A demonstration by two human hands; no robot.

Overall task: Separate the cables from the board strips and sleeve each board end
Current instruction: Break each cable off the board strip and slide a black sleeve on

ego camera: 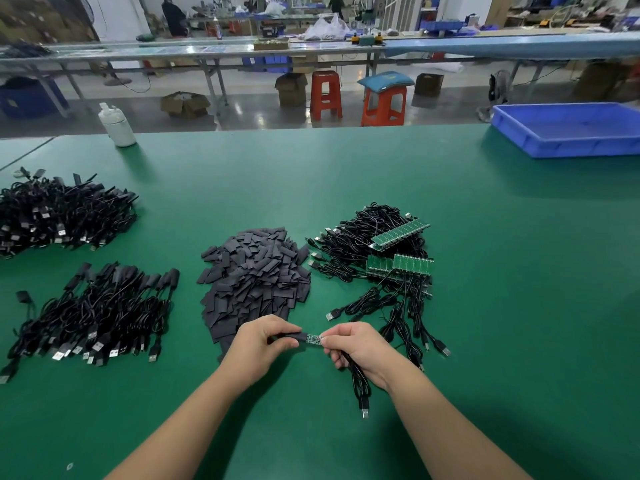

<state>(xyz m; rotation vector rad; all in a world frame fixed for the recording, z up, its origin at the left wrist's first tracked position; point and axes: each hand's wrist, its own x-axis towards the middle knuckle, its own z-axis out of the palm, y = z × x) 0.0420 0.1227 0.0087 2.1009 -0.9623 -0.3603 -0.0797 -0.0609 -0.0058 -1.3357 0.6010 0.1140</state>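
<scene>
Over the green table (450, 341), your left hand (258, 344) pinches a black sleeve (294, 337) half onto the small board (313, 339) that your right hand (356, 348) grips by its cable (358, 379); push crooked and the sleeve may snag or buckle.

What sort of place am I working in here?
Most likely an electronics assembly workshop: a green work table holds piles of black USB cables, a heap of sleeves and green board strips; long benches stand behind.

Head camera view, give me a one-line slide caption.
Left hand slides a black sleeve onto a small board held by the right hand, beside the sleeve pile.
</scene>
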